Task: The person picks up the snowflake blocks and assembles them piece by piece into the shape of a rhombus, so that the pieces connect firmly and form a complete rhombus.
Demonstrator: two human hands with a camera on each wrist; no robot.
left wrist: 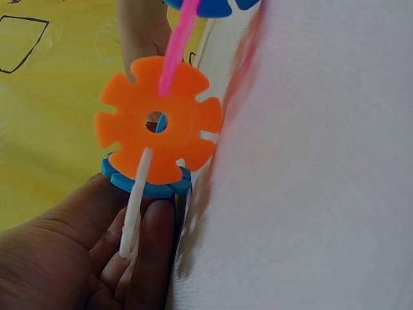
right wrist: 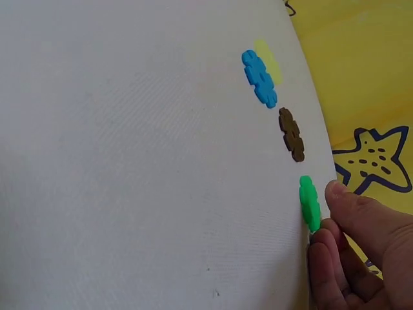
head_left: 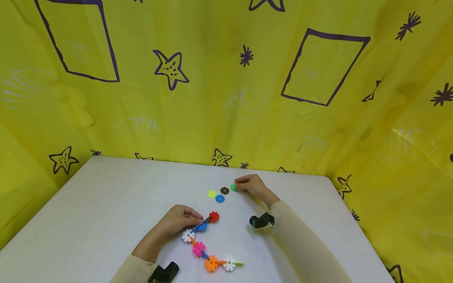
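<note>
1. Left hand (head_left: pixel 178 219) is pinching the chain (head_left: pixel 201 246) near its red end (head_left: pixel 214 214).
2. Right hand (head_left: pixel 253 185) is touching the green disc (head_left: pixel 232 188) beside the brown disc (head_left: pixel 224 190) — whether gripping, I cannot tell.
3. Blue disc (head_left: pixel 220 199) and yellow disc (head_left: pixel 212 194) are lying nearby.

In the head view, the right hand (head_left: pixel 252 186) covers part of the green disc (head_left: pixel 232 188); whether its fingers truly pinch it is hard to say! Left wrist: the orange disc (left wrist: pixel 122 126) hides much of the lower blue disc (left wrist: pixel 162 191), while the upper blue disc (left wrist: pixel 214 8) runs off the top edge. Right wrist: the yellow disc (right wrist: pixel 272 68) ducks partly behind another!
</note>
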